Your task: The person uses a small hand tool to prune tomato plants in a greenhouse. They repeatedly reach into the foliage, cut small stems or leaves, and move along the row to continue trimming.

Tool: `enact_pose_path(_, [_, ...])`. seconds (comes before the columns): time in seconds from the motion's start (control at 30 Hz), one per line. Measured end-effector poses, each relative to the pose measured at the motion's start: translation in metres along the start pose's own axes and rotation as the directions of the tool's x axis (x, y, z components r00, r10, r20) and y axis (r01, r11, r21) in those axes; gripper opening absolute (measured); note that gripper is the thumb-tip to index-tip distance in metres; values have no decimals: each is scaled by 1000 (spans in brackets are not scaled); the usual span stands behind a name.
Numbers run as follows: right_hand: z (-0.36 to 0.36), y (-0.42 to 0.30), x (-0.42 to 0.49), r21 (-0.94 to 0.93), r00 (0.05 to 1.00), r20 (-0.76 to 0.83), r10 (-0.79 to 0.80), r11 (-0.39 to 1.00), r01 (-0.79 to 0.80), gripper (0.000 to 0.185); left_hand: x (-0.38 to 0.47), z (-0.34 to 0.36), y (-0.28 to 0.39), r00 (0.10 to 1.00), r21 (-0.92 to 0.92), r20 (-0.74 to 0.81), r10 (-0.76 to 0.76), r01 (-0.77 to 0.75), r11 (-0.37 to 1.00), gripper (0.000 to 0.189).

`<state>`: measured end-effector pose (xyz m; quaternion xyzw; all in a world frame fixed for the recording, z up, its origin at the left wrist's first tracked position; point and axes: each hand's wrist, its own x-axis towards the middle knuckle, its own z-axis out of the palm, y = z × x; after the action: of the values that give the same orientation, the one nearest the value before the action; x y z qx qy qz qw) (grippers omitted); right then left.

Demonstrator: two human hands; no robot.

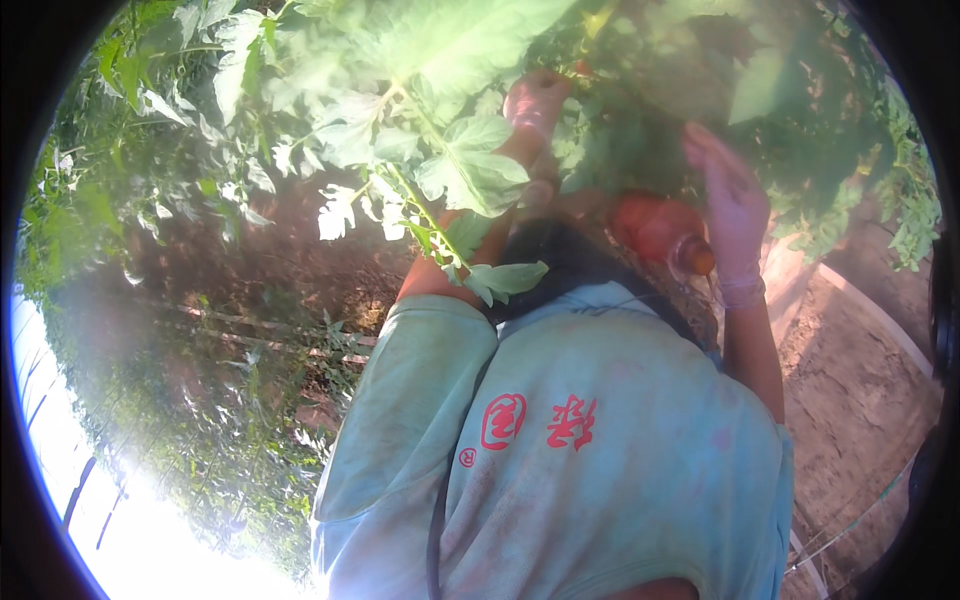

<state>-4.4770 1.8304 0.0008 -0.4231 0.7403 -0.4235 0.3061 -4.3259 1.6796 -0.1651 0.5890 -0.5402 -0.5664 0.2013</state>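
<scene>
My left hand [536,101], in what looks like a thin pale glove, reaches in among tomato-like leaves [480,165]. Its fingers are blurred and partly hidden, so whatever they touch cannot be made out. A small red spot shows just right of it. My right hand [727,191] wears a thin translucent glove, wrinkled at the wrist. Its fingers stretch up and left beside the shaded foliage, with nothing visible in them. A red plastic bottle [652,225] with an orange cap [697,256] lies between my forearms, left of the right hand, near my dark-clothed lap [562,251].
Large blurred leaves [450,45] hang close to the view above my hands. Dense green plants [225,457] stand at the left, with pale lines along the ground. At the right are bare soil [840,360], a pale curved strip [877,319] and a thin greenish line [862,517].
</scene>
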Motion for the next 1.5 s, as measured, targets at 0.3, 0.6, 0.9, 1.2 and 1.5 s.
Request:
enact_pose_path(0.3, [5, -7, -3, -32, 999, 7, -41, 999, 41, 26, 2, 2, -1, 999, 47, -25, 42, -41, 998, 36])
enact_pose_path(0.6, [0, -3, -1, -20, 997, -3, -71, 997, 71, 26, -1, -1, 15, 998, 120, 39, -59, 54, 991, 35])
enact_pose_path(0.9, [-4, -8, -3, -27, 998, -47, -29, 999, 28, 26, 9, 3, -1, 996, 42, 45, -79, 78, 996, 39])
enact_pose_path(1.2, [-7, 15, -9, 313, 958, -45, 283, 915, -256, 25, 11, 6, -15, 996, 7, 46, -76, 76, 997, 39])
enact_pose_path(1.5, [-15, 8, -33, 85, 997, -79, 6, 996, 1, 26, -9, -7, 2, 999, 55, 21, 37, -38, 998, 43])
